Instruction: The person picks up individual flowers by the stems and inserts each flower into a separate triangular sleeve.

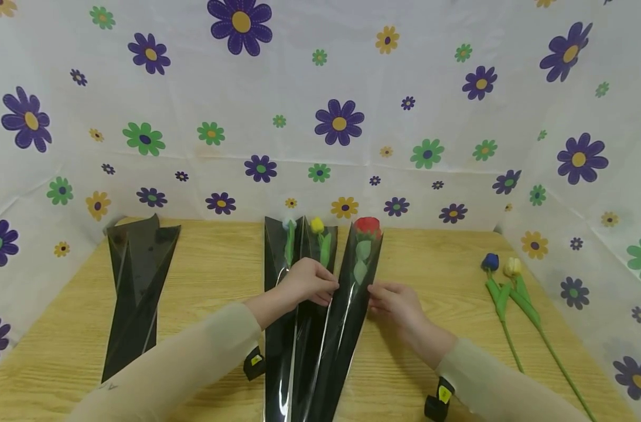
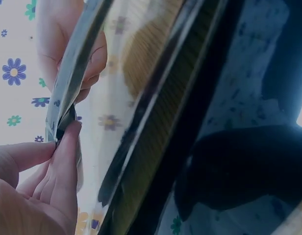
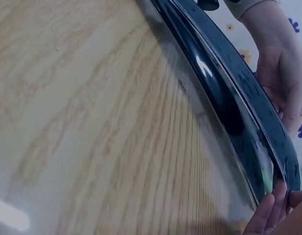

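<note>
A black flower sleeve with a clear front point(image 1: 347, 319) lies at the middle of the table, with a red artificial rose point(image 1: 368, 226) inside it, its bloom at the wide top end. My left hand point(image 1: 306, 282) pinches the left edge of this sleeve between thumb and fingers. On the opposite edge, the fingertips of my right hand point(image 1: 399, 306) pinch the film; the right wrist view shows them point(image 3: 273, 208) at the sleeve's rim. Just left lie two more sleeves, one holding a yellow tulip point(image 1: 317, 225), the other a pale blue tulip point(image 1: 289, 225). My left forearm passes over both.
Several black sleeves point(image 1: 136, 287) lie stacked at the table's left. To the right, a blue tulip point(image 1: 491, 262) and a cream tulip point(image 1: 512, 267) lie on the wooden table point(image 1: 431, 264). A flower-printed cloth point(image 1: 289, 76) stands behind and beside the table.
</note>
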Motion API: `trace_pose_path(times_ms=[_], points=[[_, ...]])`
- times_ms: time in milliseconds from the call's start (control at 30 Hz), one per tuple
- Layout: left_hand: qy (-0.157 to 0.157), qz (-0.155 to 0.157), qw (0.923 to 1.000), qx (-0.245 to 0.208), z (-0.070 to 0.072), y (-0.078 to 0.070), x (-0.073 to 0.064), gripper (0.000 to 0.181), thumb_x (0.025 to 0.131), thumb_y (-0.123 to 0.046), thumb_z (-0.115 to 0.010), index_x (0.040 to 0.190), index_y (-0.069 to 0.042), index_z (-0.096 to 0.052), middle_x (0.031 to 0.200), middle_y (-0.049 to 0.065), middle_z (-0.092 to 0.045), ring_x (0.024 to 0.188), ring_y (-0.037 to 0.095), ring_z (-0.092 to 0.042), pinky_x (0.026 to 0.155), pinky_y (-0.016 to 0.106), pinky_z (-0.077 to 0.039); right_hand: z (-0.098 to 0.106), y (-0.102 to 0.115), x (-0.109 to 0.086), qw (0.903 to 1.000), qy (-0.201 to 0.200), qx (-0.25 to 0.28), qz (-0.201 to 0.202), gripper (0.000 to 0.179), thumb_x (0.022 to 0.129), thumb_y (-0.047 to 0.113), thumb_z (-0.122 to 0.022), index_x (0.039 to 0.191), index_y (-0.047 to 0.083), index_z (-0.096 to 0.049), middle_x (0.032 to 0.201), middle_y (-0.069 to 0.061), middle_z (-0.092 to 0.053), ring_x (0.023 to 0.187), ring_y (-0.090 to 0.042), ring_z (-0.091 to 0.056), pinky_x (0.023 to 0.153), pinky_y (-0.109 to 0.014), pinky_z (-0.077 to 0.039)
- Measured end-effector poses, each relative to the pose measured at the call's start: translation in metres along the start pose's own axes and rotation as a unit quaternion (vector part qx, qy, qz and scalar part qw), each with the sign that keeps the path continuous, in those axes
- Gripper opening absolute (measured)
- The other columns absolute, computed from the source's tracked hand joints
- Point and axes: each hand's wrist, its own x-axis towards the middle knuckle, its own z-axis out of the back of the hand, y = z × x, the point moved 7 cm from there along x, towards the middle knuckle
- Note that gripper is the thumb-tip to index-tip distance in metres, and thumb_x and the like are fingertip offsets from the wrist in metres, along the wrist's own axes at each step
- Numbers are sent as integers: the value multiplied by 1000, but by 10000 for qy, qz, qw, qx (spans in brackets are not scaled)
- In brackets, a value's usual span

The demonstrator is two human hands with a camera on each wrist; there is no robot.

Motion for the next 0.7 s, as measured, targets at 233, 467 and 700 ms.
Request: trace_pose_path(times_ms=[233,467,700], points=[[-137,-71,9991,404,1,2,9,16,98,-7,-75,104,7,-81,90,20,-81,75,26,-81,65,32,-67,1,-3,9,9998,-112,-44,-158,42,103,6,-65,136,-20,-59,81,5,-72,72,-3,-67,71,-17,-59],[-258,-149,9972,689,5,4,14,15,98,-5,-74,102,7,-82,86,20,-81,69,21,-80,64,30,-66,-3,-3,13,9999,76,-25,-71,42,105,2,-60,141,-20,-56,112,-16,-80,85,-5,-73,87,-24,-63],[-394,-125,9947,941,7,4,18,17,97,-5,-75,108,8,-80,93,19,-81,70,23,-80,64,30,-66,-5,2,16,10000,34,86,-34,43,105,0,-58,144,-19,-52,133,-29,-70,97,-10,-75,105,-38,-60]])
